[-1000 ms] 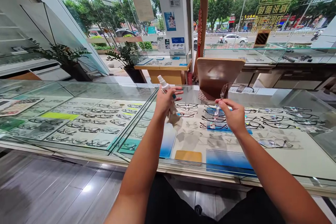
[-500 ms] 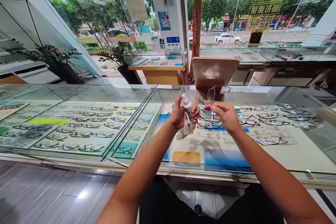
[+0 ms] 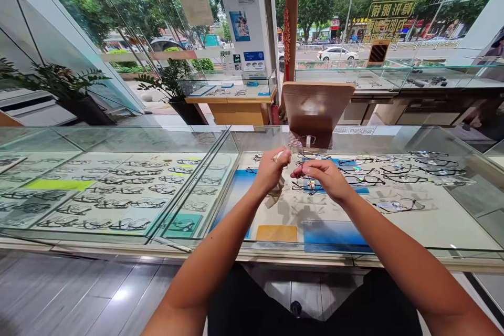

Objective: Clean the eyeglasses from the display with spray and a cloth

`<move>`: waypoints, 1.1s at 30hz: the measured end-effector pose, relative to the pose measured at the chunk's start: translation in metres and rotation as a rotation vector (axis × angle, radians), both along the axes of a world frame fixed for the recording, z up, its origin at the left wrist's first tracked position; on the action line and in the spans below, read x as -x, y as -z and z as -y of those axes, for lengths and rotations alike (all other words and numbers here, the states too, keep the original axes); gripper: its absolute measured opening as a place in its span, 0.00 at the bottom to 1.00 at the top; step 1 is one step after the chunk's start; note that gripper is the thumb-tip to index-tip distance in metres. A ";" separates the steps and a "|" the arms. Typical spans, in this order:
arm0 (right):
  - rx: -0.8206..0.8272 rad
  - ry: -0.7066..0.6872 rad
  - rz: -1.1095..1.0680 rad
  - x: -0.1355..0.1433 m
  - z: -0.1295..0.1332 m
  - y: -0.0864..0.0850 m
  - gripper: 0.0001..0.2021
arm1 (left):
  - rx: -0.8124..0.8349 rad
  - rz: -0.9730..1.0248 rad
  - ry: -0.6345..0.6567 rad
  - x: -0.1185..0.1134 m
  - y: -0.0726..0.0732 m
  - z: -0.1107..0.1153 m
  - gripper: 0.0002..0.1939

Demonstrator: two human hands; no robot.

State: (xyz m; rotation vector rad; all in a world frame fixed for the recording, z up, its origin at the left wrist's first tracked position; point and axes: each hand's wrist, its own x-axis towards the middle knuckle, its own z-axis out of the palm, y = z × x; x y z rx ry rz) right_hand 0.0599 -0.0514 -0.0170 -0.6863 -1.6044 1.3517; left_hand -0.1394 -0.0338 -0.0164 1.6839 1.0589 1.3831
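My left hand (image 3: 272, 169) is closed around a small white spray bottle (image 3: 279, 155), mostly hidden behind the fingers; its nozzle end points toward the glasses. Below that hand hangs a pale patterned cloth (image 3: 274, 198), only partly visible. My right hand (image 3: 323, 176) pinches a thin-framed pair of eyeglasses (image 3: 302, 143), held up just beyond the left fist. The two hands are close together above the glass display case (image 3: 464, 228), apart from its top as far as I can see.
Several rows of eyeglasses (image 3: 401, 170) lie inside the case, with a tan pad (image 3: 276, 233) and blue sheets (image 3: 334, 235). Another glass section with frames (image 3: 129, 189) adjoins on the left. A wooden chair back (image 3: 318, 98) rises behind the counter.
My left hand has turned and moved toward the glasses, so the bottle is now mostly covered. My right hand has shifted left and lower, and the glasses have tilted. The view has shifted slightly.
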 end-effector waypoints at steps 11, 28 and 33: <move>0.061 0.126 -0.162 -0.001 -0.007 0.003 0.15 | -0.029 -0.225 0.110 -0.002 0.001 0.009 0.26; 0.161 0.111 -0.251 -0.002 -0.007 -0.004 0.17 | -0.040 -0.189 0.123 0.010 0.000 0.000 0.28; 0.202 0.137 -0.274 -0.005 -0.007 -0.009 0.18 | -0.011 0.028 -0.130 0.062 -0.006 -0.032 0.17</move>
